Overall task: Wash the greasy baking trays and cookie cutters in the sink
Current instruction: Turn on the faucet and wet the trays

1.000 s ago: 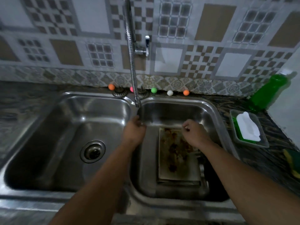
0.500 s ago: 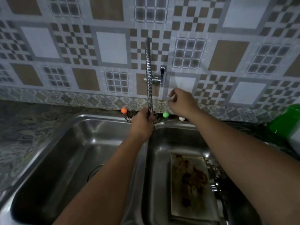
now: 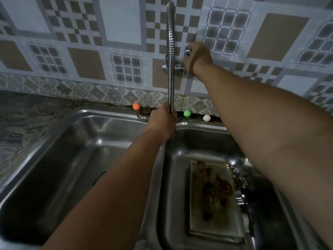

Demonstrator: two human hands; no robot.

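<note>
While the greasy tray (image 3: 215, 197) lies flat in the right basin (image 3: 182, 141) with cutters (image 3: 239, 184) beside it, the left hand (image 3: 163, 121) grips the hose (image 3: 171, 56) and the right hand (image 3: 197, 57) curls round the tap handle (image 3: 187, 52).

a tiled wall (image 3: 122, 22) in brown, white and grey checks and squares runs behind, with a floral border strip (image 3: 86, 91) along its foot. a dark marbled bench (image 3: 27, 116) lies to the left below it. the light is dim.
</note>
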